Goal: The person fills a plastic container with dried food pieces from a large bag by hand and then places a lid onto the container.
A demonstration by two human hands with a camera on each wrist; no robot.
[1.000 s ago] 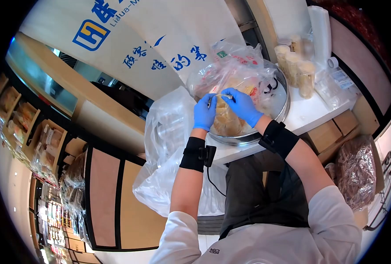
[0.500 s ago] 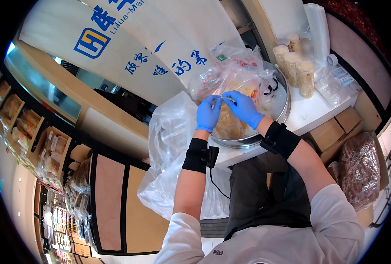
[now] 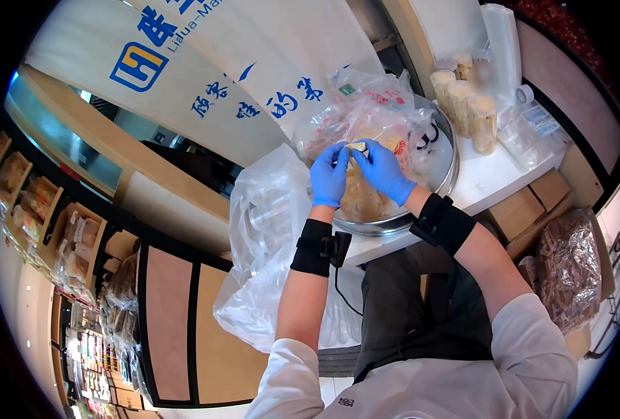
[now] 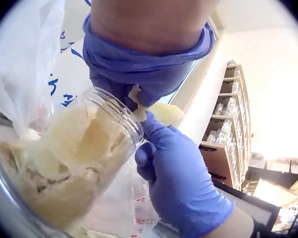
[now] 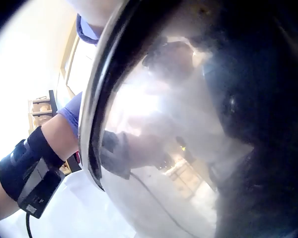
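In the head view, my blue-gloved left hand (image 3: 329,176) and right hand (image 3: 389,176) meet fingertip to fingertip over a round metal basin (image 3: 456,157). Both pinch a thin, pale yellow flat piece (image 3: 357,146). Up close in the left wrist view, that pale piece (image 4: 166,114) sticks out from between the gloved fingers, right by the threaded mouth of a clear jar (image 4: 120,111). The jar lies tilted and is packed with similar pale yellow pieces. The right wrist view mostly holds the basin's shiny outer wall (image 5: 154,163), which hides the fingers.
A crumpled clear plastic bag (image 3: 373,105) with red print lies in the basin's far part. Several filled clear jars (image 3: 483,126) stand to the right on the white table (image 3: 484,188). A large translucent bag (image 3: 268,209) hangs at the left, before a printed cloth (image 3: 219,63).
Both hands stay over the basin with slight finger shifts. The pale piece, barely visible half a second ago, now shows broader above the fingertips.
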